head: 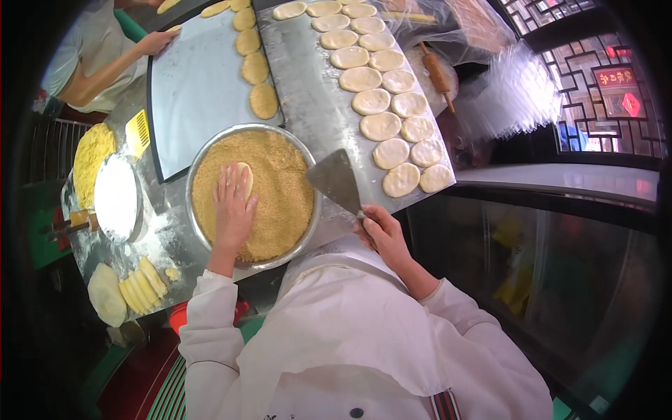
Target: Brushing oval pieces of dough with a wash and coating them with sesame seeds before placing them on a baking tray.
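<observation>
My left hand (pixel 233 202) lies flat over an oval dough piece (pixel 245 180), whose right side shows beside the fingers. Both are inside a round metal basin (pixel 316 210) filled with what look like sesame seeds (pixel 278 210). Gripped by its handle, a broad metal scraper (pixel 338 181) is in my right hand (pixel 386 231). Its blade points up and left, with one corner at the basin's right rim. Beyond the blade, pale oval dough pieces (pixel 380 126) lie in two rows on the steel tabletop (pixel 310 79). Seed-coated ovals (pixel 263 101) line the right side of a dark-rimmed tray (pixel 199 84).
Across the tray, a co-worker's hand (pixel 157 43) holds a dough piece at its edge. At left are a flour-covered round (pixel 116 197), a yellow mass (pixel 94 163), dough strips (pixel 142 289) and a yellow card (pixel 138 135). A rolling pin (pixel 436 73) lies beyond the right edge.
</observation>
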Demonstrator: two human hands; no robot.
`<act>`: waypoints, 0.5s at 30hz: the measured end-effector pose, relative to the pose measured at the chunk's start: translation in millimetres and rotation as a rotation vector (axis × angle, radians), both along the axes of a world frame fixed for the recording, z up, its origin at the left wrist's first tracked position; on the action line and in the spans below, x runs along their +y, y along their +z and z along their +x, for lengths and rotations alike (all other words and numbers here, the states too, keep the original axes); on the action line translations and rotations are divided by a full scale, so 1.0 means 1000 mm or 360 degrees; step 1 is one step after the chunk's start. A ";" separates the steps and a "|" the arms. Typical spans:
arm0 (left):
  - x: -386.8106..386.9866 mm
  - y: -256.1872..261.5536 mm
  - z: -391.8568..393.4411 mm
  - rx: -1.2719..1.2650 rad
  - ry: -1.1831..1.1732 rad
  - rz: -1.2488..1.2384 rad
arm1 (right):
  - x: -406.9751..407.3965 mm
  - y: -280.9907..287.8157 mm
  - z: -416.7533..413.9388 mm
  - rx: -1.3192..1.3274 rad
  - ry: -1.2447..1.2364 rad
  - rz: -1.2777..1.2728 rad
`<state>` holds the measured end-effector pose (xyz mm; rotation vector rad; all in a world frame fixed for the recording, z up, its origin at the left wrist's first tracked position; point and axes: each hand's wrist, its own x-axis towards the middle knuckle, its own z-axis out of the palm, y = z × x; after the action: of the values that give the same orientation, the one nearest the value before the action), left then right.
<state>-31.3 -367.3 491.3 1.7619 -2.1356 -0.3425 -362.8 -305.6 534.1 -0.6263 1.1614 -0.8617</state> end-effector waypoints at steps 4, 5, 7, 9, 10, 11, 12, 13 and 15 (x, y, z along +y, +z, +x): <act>-0.017 -0.012 0.015 -0.0414 0.0016 0.0206 | 0.076 -0.030 -0.099 0.0158 -0.0523 0.0403; -0.019 -0.011 0.016 -0.0405 0.0092 0.0213 | 0.082 -0.037 -0.111 0.0158 -0.0548 0.0410; -0.021 -0.004 0.007 -0.0345 0.0047 0.0218 | 0.090 -0.051 -0.131 0.0260 -0.0589 0.0470; -0.022 0.002 0.004 -0.0313 0.0031 0.0223 | 0.080 -0.071 -0.137 0.0232 -0.0589 0.0423; -0.023 0.002 0.002 -0.0269 0.0026 0.0209 | 0.068 -0.078 -0.139 0.0216 -0.0579 0.0368; -0.022 0.003 0.002 -0.0230 0.0025 0.0195 | 0.055 -0.085 -0.139 0.0285 -0.0589 0.0291; -0.018 0.003 0.007 -0.0261 0.0035 0.0199 | 0.045 -0.085 -0.140 0.0295 -0.0531 0.0188; -0.012 0.001 0.018 -0.0226 0.0160 0.0147 | 0.039 -0.076 -0.132 0.0332 -0.0504 0.0154; -0.002 -0.001 0.035 -0.0234 0.0318 0.0082 | 0.033 -0.052 -0.118 0.0375 -0.0430 0.0074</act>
<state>3.5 -369.8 490.4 2.0672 -2.0387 -0.2235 -481.2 -273.0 482.1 -0.5501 1.4995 -1.0048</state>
